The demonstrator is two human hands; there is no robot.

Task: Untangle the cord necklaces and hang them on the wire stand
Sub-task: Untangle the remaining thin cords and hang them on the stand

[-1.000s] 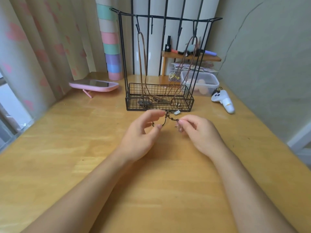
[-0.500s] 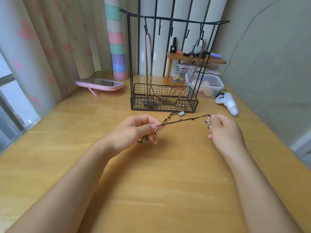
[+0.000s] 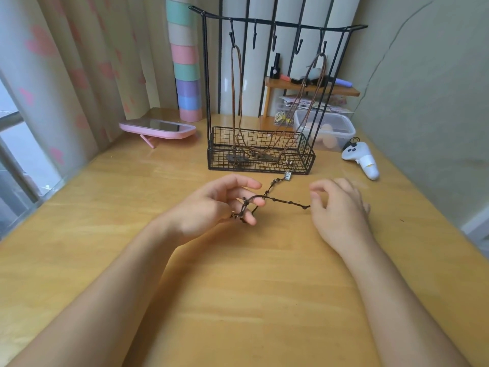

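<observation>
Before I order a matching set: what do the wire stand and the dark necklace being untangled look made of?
Wire stand: thin black metal rods and mesh, matte, likely painted or powder-coated judging by the even finish. Dark necklace: matte dark-brown cord with knots, possibly waxed cotton or leather. Its pendant: silvery, glinting, probably metal.

A light wooden bench [image 3: 238,300] filled most of the room. Along its left edge hung a pale curtain [image 3: 79,62] with pink hearts, and soft daylight came in through a window [image 3: 16,154] beside it. A grey-green wall [image 3: 428,102] with a thin crack stood along the right edge. A small wooden shelf [image 3: 312,87] sat at the far edge.
</observation>
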